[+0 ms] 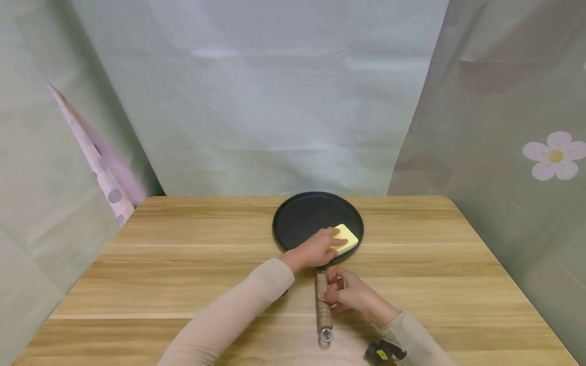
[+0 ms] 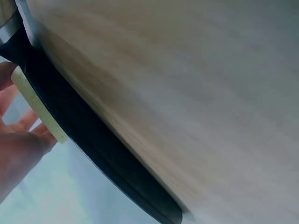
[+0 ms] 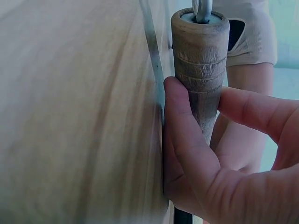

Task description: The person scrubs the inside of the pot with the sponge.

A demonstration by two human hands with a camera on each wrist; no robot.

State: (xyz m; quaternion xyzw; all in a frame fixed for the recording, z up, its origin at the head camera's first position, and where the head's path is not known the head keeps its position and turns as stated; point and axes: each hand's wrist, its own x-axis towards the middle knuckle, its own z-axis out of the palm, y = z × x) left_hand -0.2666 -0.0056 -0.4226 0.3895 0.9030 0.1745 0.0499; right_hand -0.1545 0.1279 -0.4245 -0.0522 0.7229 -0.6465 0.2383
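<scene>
A round black flat pan [image 1: 302, 216] sits on the wooden table [image 1: 183, 264], its wooden handle [image 1: 322, 312] pointing toward me. A yellow sponge [image 1: 349, 239] lies in the pan's near right part. My left hand [image 1: 320, 246] reaches in from the lower left and holds the sponge against the pan. The left wrist view shows the sponge [image 2: 37, 107] edge-on between my fingers [image 2: 18, 149] and the dark pan [image 2: 93, 140]. My right hand [image 1: 343, 295] grips the handle; up close, its fingers [image 3: 210, 172] wrap the ridged wooden handle [image 3: 201, 51].
A metal hanging ring [image 1: 326, 335] ends the handle near the table's front edge. Grey-green cloth hangs behind and on both sides, with a flower print [image 1: 555, 155] at right and a pink dotted cloth [image 1: 100, 168] at left. Bare tabletop lies on both sides of the pan.
</scene>
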